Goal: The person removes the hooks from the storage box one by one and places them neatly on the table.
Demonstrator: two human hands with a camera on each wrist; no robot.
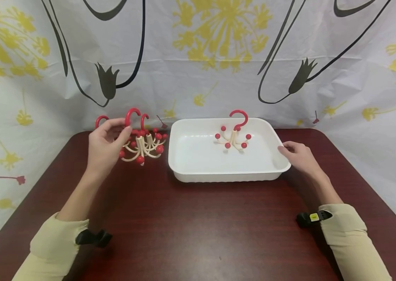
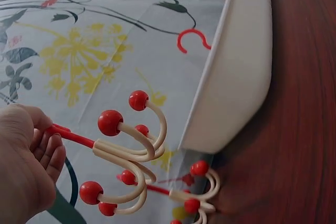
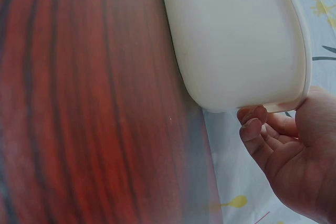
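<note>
My left hand (image 1: 104, 144) pinches the red hook of a multi-arm hanger (image 1: 141, 148), which has curved cream arms tipped with red balls. In the left wrist view this hanger (image 2: 123, 153) hangs arms outward from the fingers, with its hook end partly hidden by the hand. More such hangers (image 1: 150, 138) are behind it, partly covered. A white rectangular tray (image 1: 198, 160) lies to the right, with one hanger (image 1: 234, 138) standing in it, hook up. My right hand (image 1: 298, 156) grips the tray's right rim, thumb over the edge and fingers on the outer side.
Everything lies toward the back of a dark red wood-grain table (image 1: 198, 226). A white patterned cloth (image 1: 198, 78) with yellow and grey flowers hangs right behind the tray and along both sides. Black straps with cameras sit on both sleeved wrists.
</note>
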